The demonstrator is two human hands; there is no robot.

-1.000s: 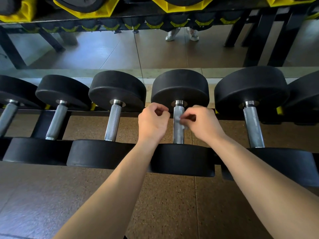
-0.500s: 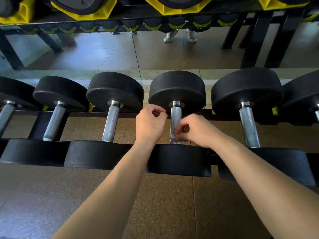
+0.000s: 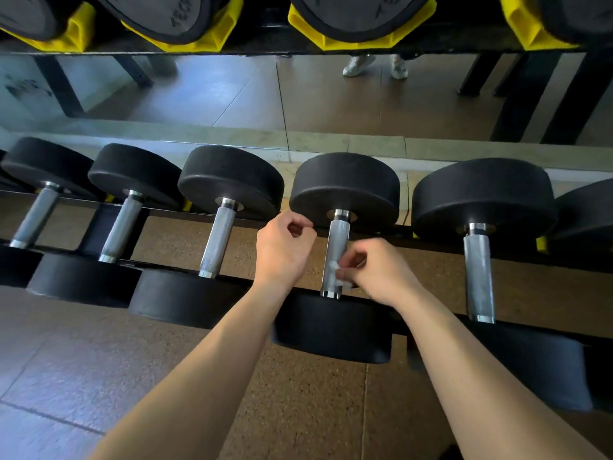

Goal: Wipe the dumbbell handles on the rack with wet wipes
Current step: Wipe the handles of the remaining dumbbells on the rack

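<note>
Several black dumbbells with knurled steel handles lie in a row on the low rack (image 3: 99, 224). My right hand (image 3: 374, 273) pinches a small white wet wipe (image 3: 336, 272) against the lower part of the middle dumbbell's handle (image 3: 336, 240). My left hand (image 3: 285, 250) hovers just left of that handle, its fingers curled and holding nothing that I can see. Neighbouring handles stand to the left (image 3: 219, 240) and to the right (image 3: 479, 273).
An upper rack tier with yellow cradles (image 3: 205, 38) and larger dumbbells overhangs the top of the view. Behind the rack a mirror shows floor, rack legs and a pair of white shoes (image 3: 371, 66). Brown rubber floor (image 3: 298, 410) lies below.
My right hand slid the wipe down the handle from near its top to its lower part. My left hand stayed beside the handle. The view shifted slightly right and lower.
</note>
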